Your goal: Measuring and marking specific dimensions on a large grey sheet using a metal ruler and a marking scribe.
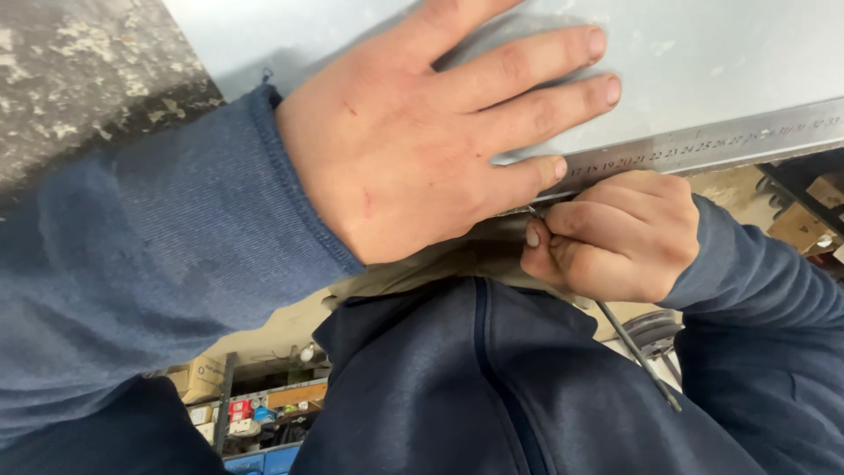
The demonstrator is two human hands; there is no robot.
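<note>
Right grip (615,237) pinching scriber (637,352), ruler (703,145) alongside

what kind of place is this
Most likely a metal workshop. The left hand presses flat on a grey metal sheet, a steel ruler lies along its edge, and the right hand grips a thin scribing tool. Cluttered parts shelves show below.

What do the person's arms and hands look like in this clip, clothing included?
Both hands are bare, with no gloves, rings or watch in view. The left hand carries a few small scratches on its back. Each arm wears a blue knit sleeve with a ribbed cuff; the right hand emerges from a matching one.
</note>
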